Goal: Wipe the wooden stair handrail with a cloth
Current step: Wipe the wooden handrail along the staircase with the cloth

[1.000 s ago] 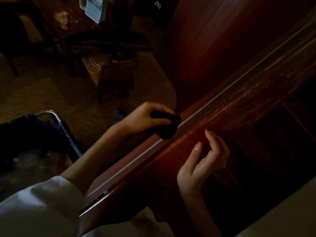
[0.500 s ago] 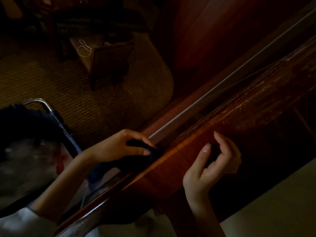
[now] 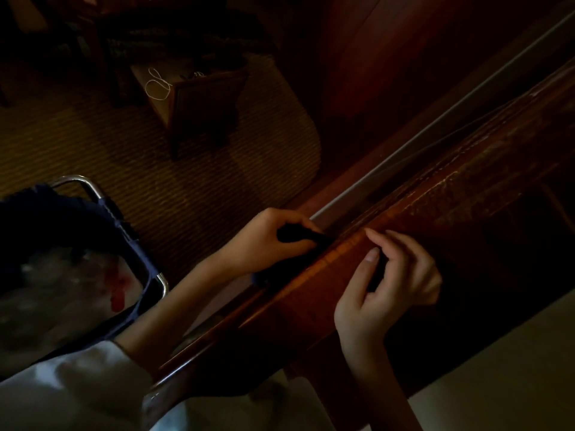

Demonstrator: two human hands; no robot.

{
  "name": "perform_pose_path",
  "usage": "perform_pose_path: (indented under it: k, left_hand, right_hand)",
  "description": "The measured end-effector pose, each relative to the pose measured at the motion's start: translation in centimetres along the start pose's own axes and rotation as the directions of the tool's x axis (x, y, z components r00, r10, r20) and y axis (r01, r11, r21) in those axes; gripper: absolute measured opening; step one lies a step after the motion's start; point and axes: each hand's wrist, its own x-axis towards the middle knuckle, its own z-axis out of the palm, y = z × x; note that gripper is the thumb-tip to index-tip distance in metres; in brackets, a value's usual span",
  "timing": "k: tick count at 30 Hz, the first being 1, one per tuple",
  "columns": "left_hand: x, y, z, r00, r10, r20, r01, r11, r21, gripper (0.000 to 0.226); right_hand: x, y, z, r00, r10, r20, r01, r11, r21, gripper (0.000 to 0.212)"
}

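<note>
Across the dim scene from lower left to upper right, a glossy wooden handrail (image 3: 435,206), with the left hand (image 3: 264,244) on its far side, fingers and thumb curled tight round a dark cloth (image 3: 298,235) pressed against the rail's far edge. On the near side, the right hand (image 3: 395,281), fingers loosely bent, index tip and thumb tip resting on the wood. Beyond and below the rail: a woven carpet (image 3: 186,175), a small wooden table (image 3: 205,98) bearing a looped white cord (image 3: 157,85), and at left a metal-framed cart (image 3: 77,180) draped in dark fabric.
</note>
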Motion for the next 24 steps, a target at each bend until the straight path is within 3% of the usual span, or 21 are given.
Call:
perform_pose_path:
  k: [2,5,11,15,20,24]
  left_hand:
    - [-0.8,-0.6,-0.8,0.997,-0.041,0.069,0.043,0.999,-0.021,0.015]
    - [-0.8,-0.8,-0.4,0.999,-0.027,0.043,0.028,0.999,-0.027,0.016]
    - [5.4,2.5,2.5,0.976,0.172,-0.133,-0.158,0.981,0.113,0.016]
    - [9.6,5.2,3.4,0.954,0.257,-0.152,-0.225,0.954,0.200,0.018]
    - [7.2,4.1,2.0,0.981,0.188,-0.041,-0.184,0.979,0.085,0.019]
    - [1.3,0.2,-0.7,0.992,0.000,0.126,-0.003,1.000,0.027,0.023]
  right_hand:
    - [0.1,0.1,0.1,1.000,-0.024,-0.001,0.024,0.999,0.034,0.018]
    - [0.2,0.4,0.2,0.999,-0.045,0.003,0.044,0.994,0.100,0.014]
    - [-0.1,0.4,0.1,1.000,-0.011,0.027,0.008,0.991,0.135,0.011]
    - [0.2,0.4,0.0,0.999,-0.030,0.028,0.026,0.991,0.129,0.013]
    - [0.2,0.4,-0.1,0.999,-0.006,0.037,0.001,0.991,0.132,0.012]
    - [0.1,0.4,0.2,1.000,0.015,0.008,-0.016,0.987,0.161,0.011]
